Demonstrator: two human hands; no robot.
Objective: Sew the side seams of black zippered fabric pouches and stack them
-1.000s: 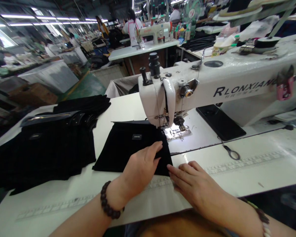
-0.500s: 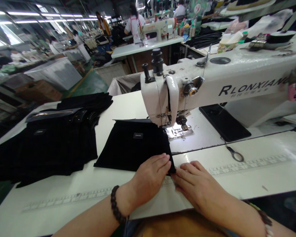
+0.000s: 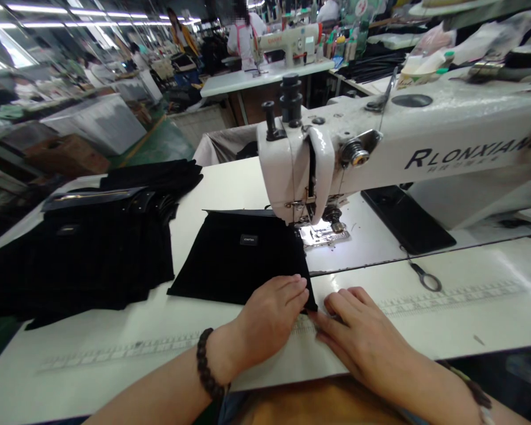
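Black fabric panel [image 3: 243, 260] flat, right edge toward needle | left hand [image 3: 269, 319] flat on corner | right hand [image 3: 358, 336] spread beside

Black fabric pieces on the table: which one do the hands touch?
The flat black piece with the small label, lying under the sewing machine. Both the left hand and right hand touch its near corner.

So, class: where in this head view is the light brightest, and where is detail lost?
Head view: brightest at the lit metal plate under the sewing machine; the ceiling lights glare at top left; the black cloth and black pile lose detail; straight edges bow near the frame's sides.
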